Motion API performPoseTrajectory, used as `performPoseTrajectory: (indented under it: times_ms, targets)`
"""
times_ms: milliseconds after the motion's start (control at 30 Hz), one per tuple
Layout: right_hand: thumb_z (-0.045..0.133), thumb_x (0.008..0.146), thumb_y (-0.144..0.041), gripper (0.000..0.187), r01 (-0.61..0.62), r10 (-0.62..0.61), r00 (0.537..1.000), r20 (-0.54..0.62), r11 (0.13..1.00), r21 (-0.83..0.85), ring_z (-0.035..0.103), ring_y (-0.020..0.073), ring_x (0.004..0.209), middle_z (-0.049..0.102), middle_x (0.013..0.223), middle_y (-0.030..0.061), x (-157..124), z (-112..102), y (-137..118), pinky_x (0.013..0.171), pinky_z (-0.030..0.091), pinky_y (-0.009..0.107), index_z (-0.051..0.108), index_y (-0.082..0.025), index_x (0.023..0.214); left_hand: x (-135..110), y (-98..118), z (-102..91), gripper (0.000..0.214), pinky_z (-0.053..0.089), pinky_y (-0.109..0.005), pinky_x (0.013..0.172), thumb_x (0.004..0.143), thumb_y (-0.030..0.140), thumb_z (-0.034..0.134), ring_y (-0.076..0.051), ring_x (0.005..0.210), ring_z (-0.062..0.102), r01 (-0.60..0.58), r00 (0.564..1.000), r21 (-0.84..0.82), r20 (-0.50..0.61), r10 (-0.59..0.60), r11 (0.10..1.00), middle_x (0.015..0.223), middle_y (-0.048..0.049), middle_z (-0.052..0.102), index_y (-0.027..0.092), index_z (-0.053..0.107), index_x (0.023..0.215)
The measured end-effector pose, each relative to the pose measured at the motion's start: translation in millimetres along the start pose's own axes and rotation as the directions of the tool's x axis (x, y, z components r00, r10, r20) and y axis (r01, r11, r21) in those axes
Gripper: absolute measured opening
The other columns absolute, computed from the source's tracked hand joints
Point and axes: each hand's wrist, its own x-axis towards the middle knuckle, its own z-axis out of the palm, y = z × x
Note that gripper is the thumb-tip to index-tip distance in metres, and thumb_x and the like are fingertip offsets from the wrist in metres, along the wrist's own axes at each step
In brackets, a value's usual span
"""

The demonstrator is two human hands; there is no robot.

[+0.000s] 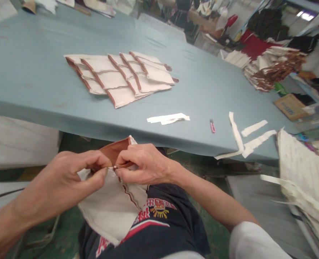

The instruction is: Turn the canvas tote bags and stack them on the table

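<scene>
Over my lap, in front of the table edge, lies a cream fabric piece point(108, 208) with brown lining and a dark brown seam running down it. My left hand point(81, 176) pinches its top edge between thumb and fingers. Close beside it, my right hand point(140, 163) grips the same edge at the seam, fingertips pressed together. The exact spot between the fingertips is partly hidden. On the table beyond, several similar cream pieces with brown edges point(121, 75) lie overlapped in a fanned row.
White strips point(168, 118) lie near the table's point(54, 86) front edge, with more strips point(236, 133) to the right. Between them sits a small pink thread snipper point(212, 126). A large pile of cream and brown pieces point(275, 66) and a cardboard box point(291, 107) stand at the right.
</scene>
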Motion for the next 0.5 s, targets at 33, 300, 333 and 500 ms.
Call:
performPoseTrajectory:
  times_ms: [33, 300, 333, 500]
  targets:
    - [0.07, 0.098, -0.024, 0.007, 0.003, -0.003, 1.0, 0.0, 1.0, 0.008, 0.063, 0.0158, 0.081, 0.073, 0.087, 0.0004, -0.1, 0.7, 0.4, 0.075, 0.037, 0.028, 0.07, -0.02, 0.092, 0.4, -0.9, 0.7, 0.036, 0.047, -0.015, 0.057, 0.1, 0.039, 0.051, -0.008, 0.054, 0.066, -0.027, 1.0, -0.06, 0.008, 0.028, 0.998, 0.065, 0.01, 0.074, 0.026, 0.076, 0.077]
    - [0.071, 0.1, -0.025, 0.007, 0.005, -0.005, 1.0, 0.02, 0.999, 0.031, 0.065, 0.0173, 0.084, 0.075, 0.091, 0.0016, -4.1, -0.2, 1.1, 0.079, 0.039, 0.029, 0.072, -0.02, 0.096, 0.6, 4.3, 5.0, 0.021, 0.046, -0.011, 0.059, 0.099, 0.026, 0.059, -0.007, 0.057, 0.062, -0.091, 0.995, -0.198, 0.018, 0.096, 0.976, 0.069, 0.0118, 0.071, 0.025, 0.075, 0.085]
    - [0.071, 0.101, -0.025, 0.007, -0.001, 0.001, 0.999, 0.035, 1.0, 0.025, 0.065, 0.0171, 0.084, 0.075, 0.091, 0.0016, -3.8, -1.2, 0.7, 0.078, 0.038, 0.029, 0.072, -0.019, 0.097, 1.0, 5.7, 5.2, 0.02, 0.046, -0.01, 0.059, 0.099, 0.027, 0.061, -0.007, 0.057, 0.062, -0.095, 0.995, -0.186, 0.007, 0.098, 0.978, 0.069, 0.0117, 0.071, 0.025, 0.075, 0.085]
    - [0.067, 0.106, -0.025, 0.009, -0.037, 0.047, 0.992, 0.118, 0.995, -0.091, 0.064, 0.0187, 0.089, 0.075, 0.094, 0.0037, -0.7, -8.6, -5.1, 0.078, 0.035, 0.031, 0.073, -0.019, 0.103, 1.6, 7.3, 8.7, 0.02, 0.042, -0.01, 0.053, 0.1, 0.029, 0.063, -0.006, 0.052, 0.058, -0.115, 0.993, -0.163, -0.015, 0.114, 0.98, 0.063, 0.012, 0.068, 0.025, 0.075, 0.084]
